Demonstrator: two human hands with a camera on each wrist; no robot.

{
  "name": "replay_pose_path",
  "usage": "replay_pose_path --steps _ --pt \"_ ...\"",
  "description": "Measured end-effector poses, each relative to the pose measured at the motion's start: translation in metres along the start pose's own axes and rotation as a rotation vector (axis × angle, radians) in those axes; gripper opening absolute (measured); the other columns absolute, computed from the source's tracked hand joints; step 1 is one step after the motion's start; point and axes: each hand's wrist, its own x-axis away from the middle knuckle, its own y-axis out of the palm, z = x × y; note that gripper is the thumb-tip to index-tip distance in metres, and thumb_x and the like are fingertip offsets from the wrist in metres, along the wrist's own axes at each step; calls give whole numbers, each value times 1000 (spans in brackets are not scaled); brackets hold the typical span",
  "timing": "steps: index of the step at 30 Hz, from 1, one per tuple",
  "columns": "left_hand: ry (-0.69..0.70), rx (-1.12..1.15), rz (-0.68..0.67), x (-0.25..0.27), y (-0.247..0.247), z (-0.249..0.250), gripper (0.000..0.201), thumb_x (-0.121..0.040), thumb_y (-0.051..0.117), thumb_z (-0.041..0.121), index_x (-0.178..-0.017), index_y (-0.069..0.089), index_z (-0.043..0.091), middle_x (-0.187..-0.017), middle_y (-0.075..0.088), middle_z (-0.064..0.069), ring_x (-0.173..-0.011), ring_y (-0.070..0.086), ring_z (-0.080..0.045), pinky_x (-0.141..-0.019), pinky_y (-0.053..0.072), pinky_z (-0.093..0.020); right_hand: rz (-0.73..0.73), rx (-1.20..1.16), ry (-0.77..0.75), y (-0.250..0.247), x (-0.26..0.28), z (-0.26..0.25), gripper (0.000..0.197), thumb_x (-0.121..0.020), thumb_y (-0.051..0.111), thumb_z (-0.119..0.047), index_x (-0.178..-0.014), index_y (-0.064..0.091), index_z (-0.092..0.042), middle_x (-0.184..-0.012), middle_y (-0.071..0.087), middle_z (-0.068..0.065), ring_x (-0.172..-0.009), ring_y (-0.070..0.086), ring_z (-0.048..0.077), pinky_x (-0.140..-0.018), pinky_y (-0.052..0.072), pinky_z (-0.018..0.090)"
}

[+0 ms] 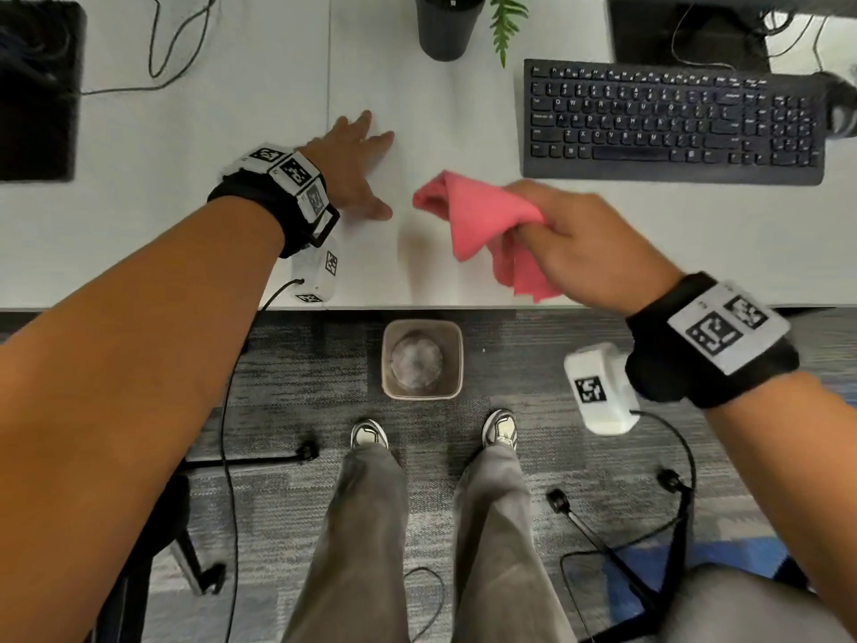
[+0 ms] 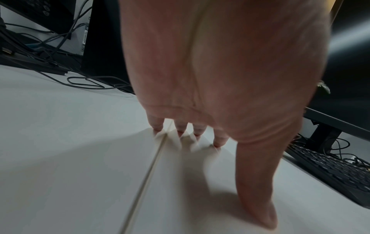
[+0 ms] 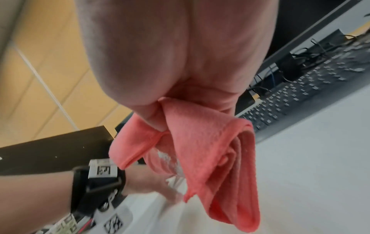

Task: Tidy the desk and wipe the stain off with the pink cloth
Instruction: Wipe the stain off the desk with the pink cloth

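Two hands [image 1: 357,164] [image 1: 584,243], one pink cloth [image 1: 482,225], one keyboard [image 1: 672,123]

An office: white desk [image 1: 185,146], black keyboard [image 1: 672,123], monitor stand [image 1: 686,30], loose cables [image 1: 176,44], grey carpet tiles [image 1: 297,378].

White desk [image 1: 649,234]: keyboard [image 1: 672,123], blk pot [image 1: 445,27], maybe monitor base [image 1: 686,34].
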Motion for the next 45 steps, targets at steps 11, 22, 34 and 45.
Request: replay_pose_path --steps 11,22,34,45 --pt "-78 0 21 6 0 10 108 -76 76 54 -158 9 28 -166 -5 -8 -152 1 -31 -117 21 -60 -243 619 1 27 -114 17 54 -99 36 -12 -152 28 -7 -159 23 19 -139 34 38 -105 36 40" --pt "-86 83 15 21 -3 16 102 -83 74 45 -158 7 28 -166 -11 0 -153 -7 -26 -120 13 -58 -408 275 16 67 -8 47 58 -98 41 -10 -153 28 -21 -164 2 -4 -151 -5 15 -123 4 45" --pt "-75 72 -2 15 -1 12 104 -83 73 48 -158 4 29 -166 -13 -2 -153 -7 -27 -119 13 -59 -236 -231 180 12 -1 22 21 -92 47 -19 -104 64 -18 -94 69 6 -84 65 17 -80 50 40" --pt "-108 45 23 16 2 11 114 -81 73 50 -158 -1 10 -166 -13 -6 -153 -4 -25 -120 16 -56 -167 502 -24 -7 -144 9 49 -103 33 -15 -152 31 -13 -159 28 10 -141 33 28 -109 25 26"
